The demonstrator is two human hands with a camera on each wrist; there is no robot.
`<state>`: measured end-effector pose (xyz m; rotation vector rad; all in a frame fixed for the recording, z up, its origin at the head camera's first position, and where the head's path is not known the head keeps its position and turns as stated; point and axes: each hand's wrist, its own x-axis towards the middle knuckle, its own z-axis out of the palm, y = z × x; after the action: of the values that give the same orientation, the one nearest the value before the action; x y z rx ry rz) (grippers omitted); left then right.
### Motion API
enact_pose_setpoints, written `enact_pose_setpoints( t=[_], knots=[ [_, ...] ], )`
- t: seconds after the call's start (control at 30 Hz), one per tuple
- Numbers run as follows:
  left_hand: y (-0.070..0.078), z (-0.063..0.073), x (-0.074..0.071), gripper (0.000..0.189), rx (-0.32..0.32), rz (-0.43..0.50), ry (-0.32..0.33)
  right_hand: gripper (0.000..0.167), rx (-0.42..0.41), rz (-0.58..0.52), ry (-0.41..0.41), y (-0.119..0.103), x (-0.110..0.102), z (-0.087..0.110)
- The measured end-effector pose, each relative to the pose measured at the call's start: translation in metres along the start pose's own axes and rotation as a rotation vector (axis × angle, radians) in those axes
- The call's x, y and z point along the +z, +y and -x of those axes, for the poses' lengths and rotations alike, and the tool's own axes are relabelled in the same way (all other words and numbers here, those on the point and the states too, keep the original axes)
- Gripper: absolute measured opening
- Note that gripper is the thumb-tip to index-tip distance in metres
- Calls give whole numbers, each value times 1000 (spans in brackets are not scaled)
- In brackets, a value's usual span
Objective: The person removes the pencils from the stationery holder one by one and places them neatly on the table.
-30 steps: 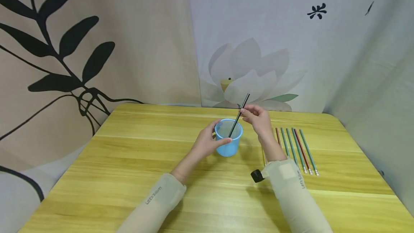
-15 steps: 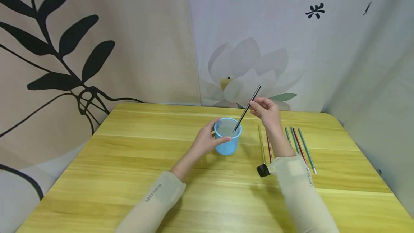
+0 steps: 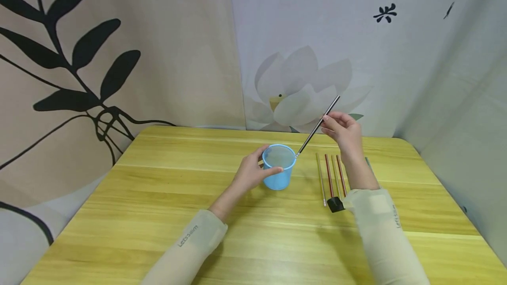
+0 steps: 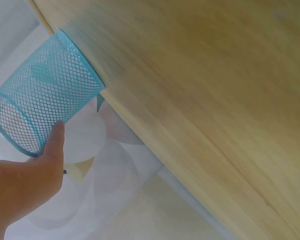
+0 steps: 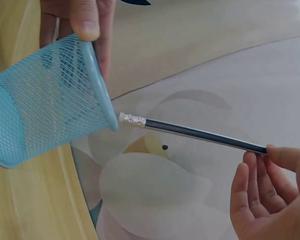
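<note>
A light blue mesh pencil cup (image 3: 277,182) stands upright on the table, its round mouth facing up. My left hand (image 3: 250,173) grips it from the left, thumb at the near side of the rim and fingers behind. In the left wrist view the cup's mesh wall (image 4: 52,75) shows beside my thumb. My right hand (image 3: 345,137) pinches a black-and-silver striped pencil (image 3: 317,129) near its upper end. The pencil slants down to the left, and its white eraser end (image 5: 123,117) is just outside the cup's rim in the right wrist view.
Several pencils lie side by side on the table to the right, among them a red pencil (image 3: 328,173) and a yellow pencil (image 3: 320,175). My right forearm hides part of the row. Behind the wooden table (image 3: 190,153) hangs a printed curtain (image 3: 190,47).
My right hand has moved right and slightly up, drawing the pencil's lower end out from inside the cup to beyond its rim. The left hand and cup have stayed almost still.
</note>
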<state>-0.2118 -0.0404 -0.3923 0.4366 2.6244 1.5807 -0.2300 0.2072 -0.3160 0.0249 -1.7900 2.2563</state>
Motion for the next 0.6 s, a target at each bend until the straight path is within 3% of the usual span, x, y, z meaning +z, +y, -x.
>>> enact_pose_setpoints(
  t=[0.6],
  knots=[
    [-1, 0, -1, 84, -10, 12, -5, 6, 12, -39, 26, -11, -40, -1]
  ],
)
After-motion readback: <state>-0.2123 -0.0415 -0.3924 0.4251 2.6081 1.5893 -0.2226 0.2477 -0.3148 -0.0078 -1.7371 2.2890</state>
